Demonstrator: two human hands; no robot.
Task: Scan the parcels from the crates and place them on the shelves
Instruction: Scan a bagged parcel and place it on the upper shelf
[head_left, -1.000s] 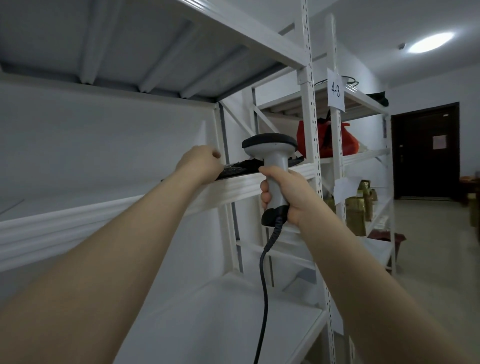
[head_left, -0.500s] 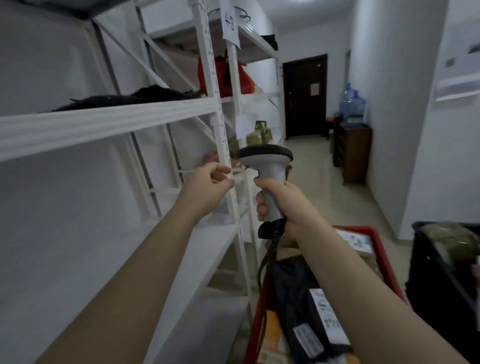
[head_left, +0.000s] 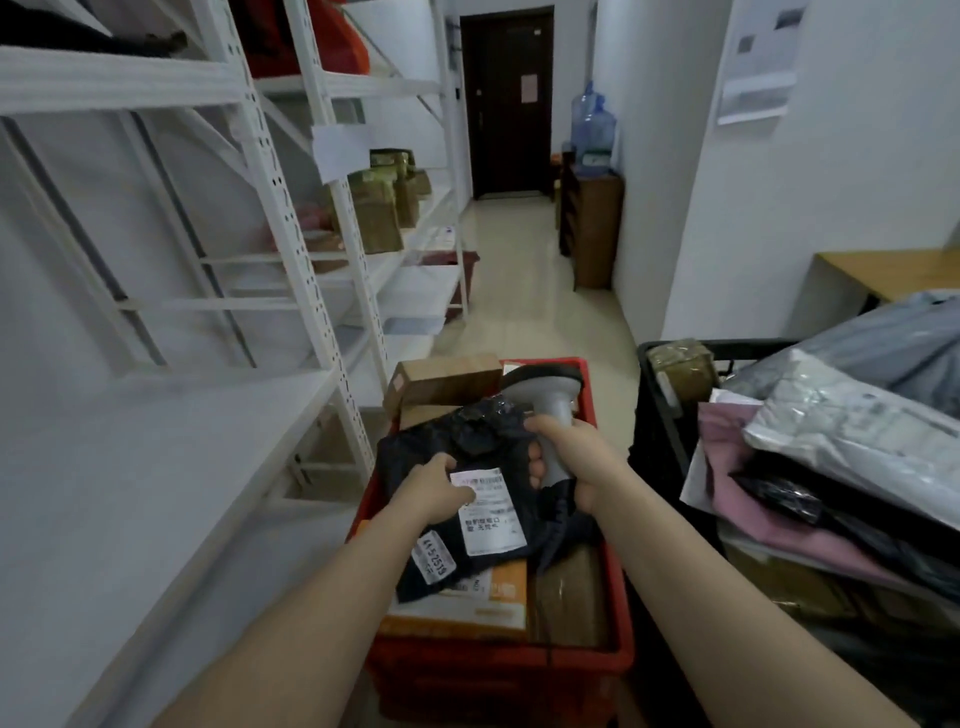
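A red crate (head_left: 613, 660) stands on the floor in front of me, filled with several parcels. On top lies a black plastic parcel (head_left: 467, 447) with white labels. My left hand (head_left: 434, 488) grips this parcel at its label. My right hand (head_left: 576, 457) holds the grey handheld scanner (head_left: 553, 395) by its handle, head pointing away, just right of the black parcel. An orange-and-white parcel (head_left: 498, 592) and brown cardboard boxes (head_left: 447, 382) lie under and behind it. White metal shelves (head_left: 171, 431) run along my left.
A black crate (head_left: 660, 395) on the right is piled with grey, pink and black bagged parcels (head_left: 852, 431). Brown boxes (head_left: 379, 213) sit on the farther shelves. The aisle leads to a dark door (head_left: 506, 98), past a wooden cabinet with a water jug (head_left: 592, 130).
My view dropped from the upper shelf to the red crate. My left hand left the shelf and came down onto the black parcel; my right hand lowered the scanner beside it.
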